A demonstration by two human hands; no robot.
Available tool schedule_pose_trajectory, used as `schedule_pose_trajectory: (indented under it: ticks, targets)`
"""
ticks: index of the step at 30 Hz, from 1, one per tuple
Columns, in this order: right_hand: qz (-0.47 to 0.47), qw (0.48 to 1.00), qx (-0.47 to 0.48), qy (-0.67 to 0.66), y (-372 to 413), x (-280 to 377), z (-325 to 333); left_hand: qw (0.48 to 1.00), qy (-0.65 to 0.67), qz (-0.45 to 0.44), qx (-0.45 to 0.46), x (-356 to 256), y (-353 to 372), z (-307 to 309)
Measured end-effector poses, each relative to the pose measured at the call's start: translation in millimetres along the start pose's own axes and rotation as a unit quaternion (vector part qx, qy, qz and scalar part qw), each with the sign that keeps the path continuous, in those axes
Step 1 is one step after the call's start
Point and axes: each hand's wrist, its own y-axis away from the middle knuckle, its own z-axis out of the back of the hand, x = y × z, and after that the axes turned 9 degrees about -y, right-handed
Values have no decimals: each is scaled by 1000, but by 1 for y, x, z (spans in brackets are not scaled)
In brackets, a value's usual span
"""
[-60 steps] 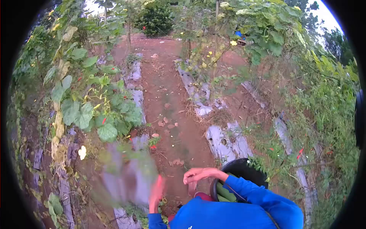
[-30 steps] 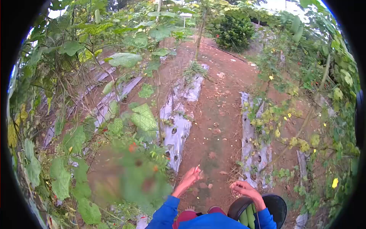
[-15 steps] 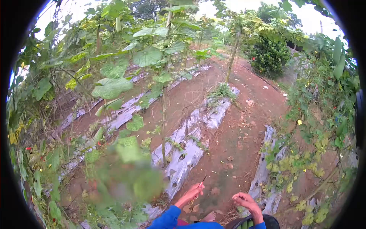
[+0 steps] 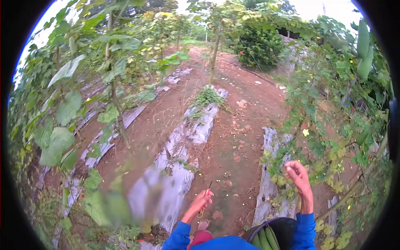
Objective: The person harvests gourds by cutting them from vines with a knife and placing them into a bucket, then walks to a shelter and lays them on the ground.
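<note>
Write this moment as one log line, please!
left hand: shut on small cutter | right hand: fingers curled beside vine leaves, grip unclear | bucket: holds green gourds, below right arm

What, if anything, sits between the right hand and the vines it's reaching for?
Nothing visible. The right hand is raised at the edge of the vines, close to the leaves, with only open air between. The left hand holds a cutter low over the dirt path, well clear.
</note>
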Motion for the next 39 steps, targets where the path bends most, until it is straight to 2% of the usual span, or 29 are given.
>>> schedule_pose_trajectory:
  ticks: [5,7,9,11,13,14,15,17,18,20,21,23,25,27,29,32,34,35,37,39]
  targets:
    - [125,983,-113,71,-29,66,24,996,17,-60,68,-44,-82,34]
    - [185,955,-169,157,-40,93,34,998,-8,-41,42,-89,-98,40]
    - [238,928,-232,168,-52,124,43,994,-44,-86,55,-116,-127,48]
    - [301,889,-271,211,-64,158,62,983,-65,-149,91,-190,-114,37]
    - [340,847,-317,257,-71,203,69,972,-74,-190,119,-235,-117,33]
    - [350,825,-346,276,-73,224,77,964,-70,-224,123,-249,-122,33]
    - [363,806,-365,292,-79,244,86,966,-64,-219,117,-257,-135,32]
    - [373,794,-380,293,-93,280,111,942,-161,-287,63,-263,-160,37]
    - [374,797,-370,297,-99,298,123,946,-153,-281,49,-270,-161,37]
    - [379,792,-367,306,-109,327,138,916,-189,-342,89,-283,-157,29]
    - [383,784,-374,314,-114,338,143,919,-189,-336,82,-287,-155,30]
    - [388,779,-386,306,-128,356,169,884,-259,-375,103,-298,-148,29]
    - [363,784,-407,297,-142,371,176,884,-267,-370,101,-314,-141,28]
    - [275,820,-400,303,-150,384,189,867,-296,-385,110,-338,-137,26]
    - [259,810,-416,321,-163,394,231,849,-313,-414,98,-359,-143,22]
    - [242,905,-307,166,-183,416,315,816,-326,-472,76,-396,-142,5]
    - [231,946,-221,51,-181,418,356,800,-327,-499,65,-422,-137,-8]
    - [265,904,-296,157,-176,409,290,779,-333,-529,50,-435,-134,-16]
    - [270,758,-475,357,-163,389,139,753,-337,-564,36,-464,-124,-36]
    - [307,771,-439,344,-163,384,159,724,-358,-590,-4,-502,-110,-60]
